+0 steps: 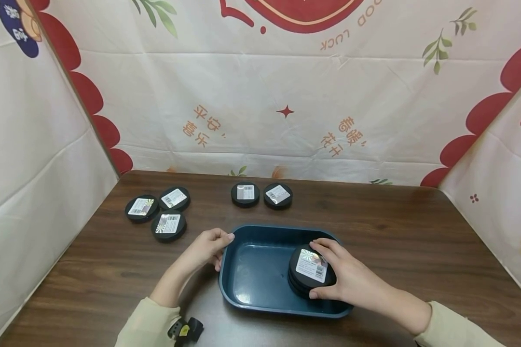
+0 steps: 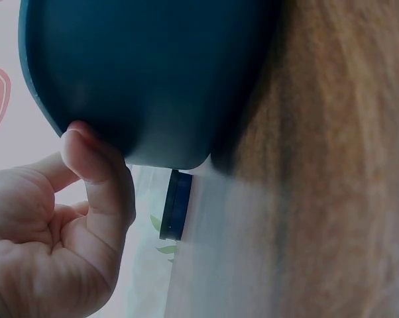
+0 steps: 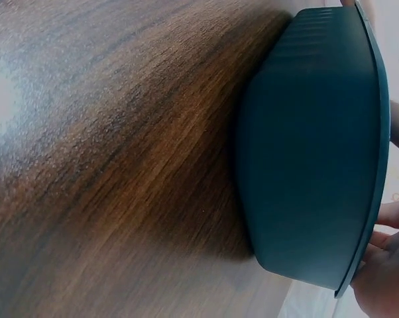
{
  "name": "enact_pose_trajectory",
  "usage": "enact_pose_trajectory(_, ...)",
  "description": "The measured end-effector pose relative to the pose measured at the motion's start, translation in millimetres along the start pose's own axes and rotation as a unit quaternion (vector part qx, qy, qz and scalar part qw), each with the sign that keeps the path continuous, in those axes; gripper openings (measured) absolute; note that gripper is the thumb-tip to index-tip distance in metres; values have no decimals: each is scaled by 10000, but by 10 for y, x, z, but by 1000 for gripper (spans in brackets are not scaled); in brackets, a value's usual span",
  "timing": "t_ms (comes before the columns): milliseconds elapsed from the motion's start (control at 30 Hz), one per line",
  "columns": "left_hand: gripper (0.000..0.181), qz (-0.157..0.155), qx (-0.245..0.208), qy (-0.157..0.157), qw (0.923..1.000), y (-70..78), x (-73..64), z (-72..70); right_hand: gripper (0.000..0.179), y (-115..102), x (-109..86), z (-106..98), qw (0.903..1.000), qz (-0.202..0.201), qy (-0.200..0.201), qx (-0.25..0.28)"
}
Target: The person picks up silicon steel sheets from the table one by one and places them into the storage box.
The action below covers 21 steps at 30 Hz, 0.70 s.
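A dark blue rectangular tray (image 1: 260, 270) stands on the wooden table. At its back left corner my left hand (image 1: 210, 248) pinches the rim, thumb on top; the left wrist view shows this hand (image 2: 73, 218) against the tray's side (image 2: 140, 86). Inside the tray, toward the right end, is a stack of flat round black containers (image 1: 311, 270), the top one bearing a white barcode label. My right hand (image 1: 345, 274) grips the stack from the right, thumb at the near side and fingers at the far side. In the right wrist view the tray wall (image 3: 312, 146) hides the stack.
Three labelled black containers (image 1: 168, 224) sit grouped at the back left of the table (image 1: 399, 250). Two more (image 1: 245, 193) stand side by side behind the tray. Printed white cloth (image 1: 260, 96) hangs behind the table and on both sides.
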<state>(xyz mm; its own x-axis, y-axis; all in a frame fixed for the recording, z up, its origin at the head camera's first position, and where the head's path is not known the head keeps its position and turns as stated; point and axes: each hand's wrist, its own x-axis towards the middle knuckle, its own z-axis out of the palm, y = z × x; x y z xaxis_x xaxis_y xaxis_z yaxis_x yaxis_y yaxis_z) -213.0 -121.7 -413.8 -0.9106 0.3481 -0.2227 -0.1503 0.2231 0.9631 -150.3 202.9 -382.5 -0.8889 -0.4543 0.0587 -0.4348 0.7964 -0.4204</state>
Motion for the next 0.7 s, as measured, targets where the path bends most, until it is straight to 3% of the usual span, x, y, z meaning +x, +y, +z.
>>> enact_pose_trajectory(200, 28, 21, -24, -3, 10000, 0, 2, 0, 100, -5, -26, -26, 9992, 19, 223, 341)
enact_pose_trajectory(400, 27, 30, -8, -5, 10000, -4, 1, -2, 96, 0, -74, -85, 9983, -8, 337, 467)
enact_pose_trajectory(533, 28, 16, -3, 3, 10000, 2, -8, -2, 90, 14, -109, -107, 9979, -65, 482, 419)
enact_pose_trajectory(700, 28, 4, -45, -31, 10000, 12, -12, 4, 82, 68, -158, -122, 9958, -409, 807, 133)
